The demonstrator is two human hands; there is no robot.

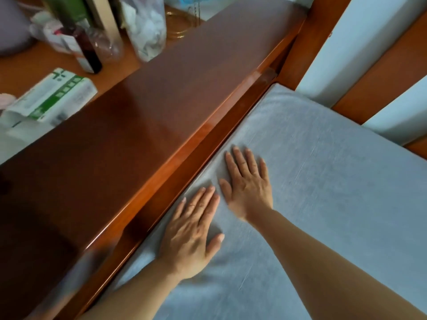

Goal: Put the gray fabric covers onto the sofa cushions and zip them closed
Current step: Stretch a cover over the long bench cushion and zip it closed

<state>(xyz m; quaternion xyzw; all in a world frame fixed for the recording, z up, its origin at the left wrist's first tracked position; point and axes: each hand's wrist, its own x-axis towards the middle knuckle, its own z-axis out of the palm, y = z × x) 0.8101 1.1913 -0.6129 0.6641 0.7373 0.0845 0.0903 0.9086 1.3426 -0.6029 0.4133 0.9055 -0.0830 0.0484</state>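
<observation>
Gray-covered seat cushion, beside wooden armrest: left hand and right hand flat on it, fingers straight, nearest the armrest.

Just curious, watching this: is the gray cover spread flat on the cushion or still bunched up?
Mostly spread flat. The gray cover lies smooth across the cushion, with slight wrinkles near the left hand. Both hands press on it, the right hand palm-down. No zipper is visible.

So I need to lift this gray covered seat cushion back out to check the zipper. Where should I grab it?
Probably by the gray covered seat cushion's near edge, coming from your side. Its left edge sits tight against the glossy brown wooden armrest, leaving hardly any finger gap. Both hands, left hand and right hand, lie flat on top there now.
</observation>
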